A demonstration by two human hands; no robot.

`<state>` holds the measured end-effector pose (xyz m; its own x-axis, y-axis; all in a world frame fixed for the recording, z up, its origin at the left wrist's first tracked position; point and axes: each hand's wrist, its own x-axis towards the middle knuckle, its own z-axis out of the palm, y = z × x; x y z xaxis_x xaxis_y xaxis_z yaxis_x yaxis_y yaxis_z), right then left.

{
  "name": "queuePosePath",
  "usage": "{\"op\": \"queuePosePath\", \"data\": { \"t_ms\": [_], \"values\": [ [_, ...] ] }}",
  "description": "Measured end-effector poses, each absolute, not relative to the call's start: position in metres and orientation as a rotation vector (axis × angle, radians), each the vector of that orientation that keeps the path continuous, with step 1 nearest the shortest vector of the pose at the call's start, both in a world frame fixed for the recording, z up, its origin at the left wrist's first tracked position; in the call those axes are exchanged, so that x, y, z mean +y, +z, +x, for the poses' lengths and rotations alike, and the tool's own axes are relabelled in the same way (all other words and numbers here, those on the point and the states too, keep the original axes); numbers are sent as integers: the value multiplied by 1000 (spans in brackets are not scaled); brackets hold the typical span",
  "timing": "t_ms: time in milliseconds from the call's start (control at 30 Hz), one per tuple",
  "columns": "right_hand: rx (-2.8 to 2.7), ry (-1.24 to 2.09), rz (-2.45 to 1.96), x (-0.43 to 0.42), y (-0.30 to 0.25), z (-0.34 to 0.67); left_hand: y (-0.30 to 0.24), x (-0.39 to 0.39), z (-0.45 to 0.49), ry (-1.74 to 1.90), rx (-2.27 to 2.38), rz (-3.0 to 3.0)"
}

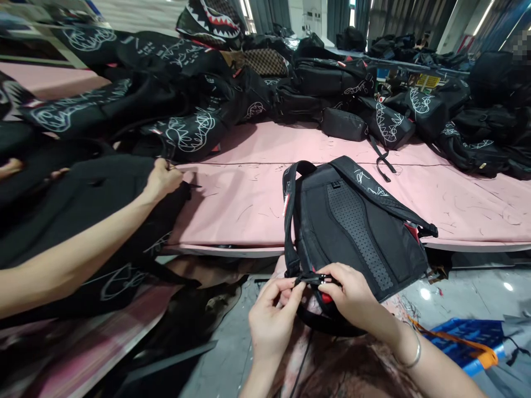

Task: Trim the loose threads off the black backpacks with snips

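A black backpack (352, 226) rests back side up, partly on the pink table's edge and partly over my lap. White scribbled lines mark one of its shoulder straps (369, 182). At the bag's lower left corner, my left hand (276, 309) pinches the end of a black strap (293, 264). Close against it, my right hand (348, 290) is closed on a small dark tool (317, 279) with shiny spots; the fingers cover much of it, so its kind is unclear. A bracelet circles my right wrist.
Another person's hand (164, 179) grips a black bag (103, 204) at left. Black bags with white drawings (191, 130) pile along the back of the pink table (249, 215). Loose threads are scattered over it. A blue bag with an orange strap (468, 342) lies at lower right.
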<state>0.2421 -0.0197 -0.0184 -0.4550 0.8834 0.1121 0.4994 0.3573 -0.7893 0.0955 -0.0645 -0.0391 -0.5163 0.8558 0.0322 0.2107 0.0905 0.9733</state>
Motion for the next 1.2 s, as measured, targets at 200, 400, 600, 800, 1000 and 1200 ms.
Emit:
{"op": "queuePosePath", "data": {
  "t_ms": [200, 400, 600, 800, 1000, 1200],
  "values": [
    [-2136, 1120, -1141, -8, -7, 247, -32, -65, 91, 1411, 1773, 1197],
    [-2193, 1170, -1053, 1, -1, 249, -25, -63, 89, 1405, 1711, 1191],
    [-2218, 1142, -1016, 6, 0, 249, -27, -63, 89, 1380, 1722, 1275],
    [-2161, 1208, -1031, 5, -5, 247, -33, -62, 86, 1404, 1695, 1227],
    [-2128, 1255, -999, 6, -10, 246, -30, -64, 84, 1394, 1695, 1197],
    [-1862, 1514, -1002, 4, -29, 241, -31, -62, 84, 1475, 1541, 678]
  ]
}}
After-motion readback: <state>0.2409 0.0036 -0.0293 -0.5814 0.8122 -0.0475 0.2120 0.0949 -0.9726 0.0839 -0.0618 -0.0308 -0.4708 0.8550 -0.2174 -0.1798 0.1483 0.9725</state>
